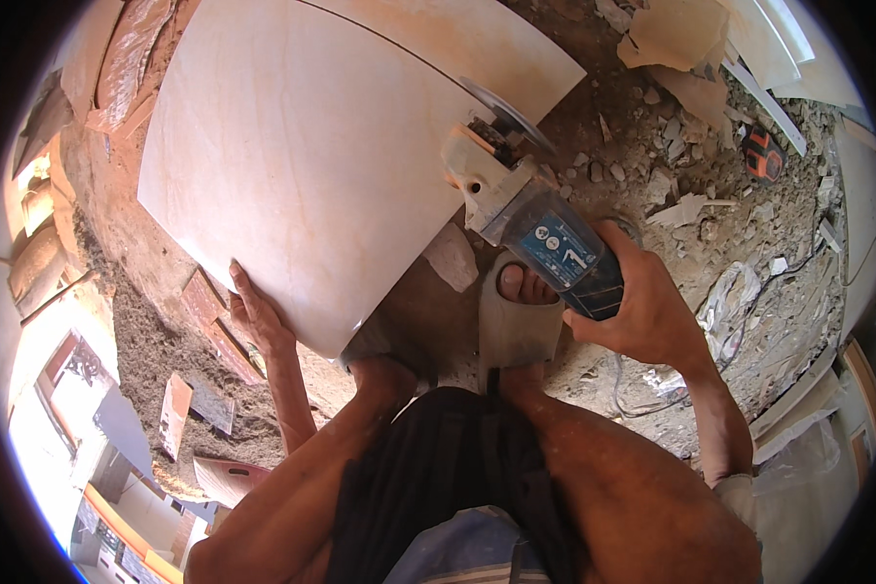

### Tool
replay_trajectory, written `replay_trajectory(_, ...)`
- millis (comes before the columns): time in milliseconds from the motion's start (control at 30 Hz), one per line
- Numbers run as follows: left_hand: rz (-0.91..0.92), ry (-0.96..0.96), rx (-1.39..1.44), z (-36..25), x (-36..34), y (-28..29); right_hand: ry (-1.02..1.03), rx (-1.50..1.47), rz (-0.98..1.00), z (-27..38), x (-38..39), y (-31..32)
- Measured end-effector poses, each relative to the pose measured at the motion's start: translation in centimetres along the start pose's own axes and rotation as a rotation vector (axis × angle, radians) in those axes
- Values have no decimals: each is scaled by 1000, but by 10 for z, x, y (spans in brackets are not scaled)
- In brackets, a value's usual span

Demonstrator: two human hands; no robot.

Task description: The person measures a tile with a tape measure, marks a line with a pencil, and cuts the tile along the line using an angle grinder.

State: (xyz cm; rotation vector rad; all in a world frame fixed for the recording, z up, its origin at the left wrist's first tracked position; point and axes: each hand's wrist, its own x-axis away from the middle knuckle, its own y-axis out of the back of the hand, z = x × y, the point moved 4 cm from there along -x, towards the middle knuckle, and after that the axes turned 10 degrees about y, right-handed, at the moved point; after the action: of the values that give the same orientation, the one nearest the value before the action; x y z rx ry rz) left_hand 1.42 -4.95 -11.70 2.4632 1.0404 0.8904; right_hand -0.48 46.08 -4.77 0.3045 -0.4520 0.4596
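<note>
head view: only one camera
tile (311,146): big beige slab, tilted on rubble, straight ahead of both hands
left hand (253,316): fingers flat, pressed on tile's lower left edge, clamping nothing
right hand (642,307): wrapped round angle grinder (535,209) body, nearer the cut
grinder axis: runs up-left, disc at tile's right edge (contact unclear)

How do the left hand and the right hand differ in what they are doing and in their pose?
The left hand lies flat, fingers stretched, on the lower edge of the large cream tile; the right hand is curled around the blue angle grinder. The left hand is at the tile's left side, the right hand beyond its right edge. Both are bare.
</note>
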Motion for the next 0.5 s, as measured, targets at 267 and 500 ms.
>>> replay_trajectory(267, 31, -11, 54, -6, 6, -5, -28, -38, -28, 1, 13, 4)
replay_trajectory(500, 35, 7, 70, -2, 3, -4, -14, -15, -25, -2, 7, 0)
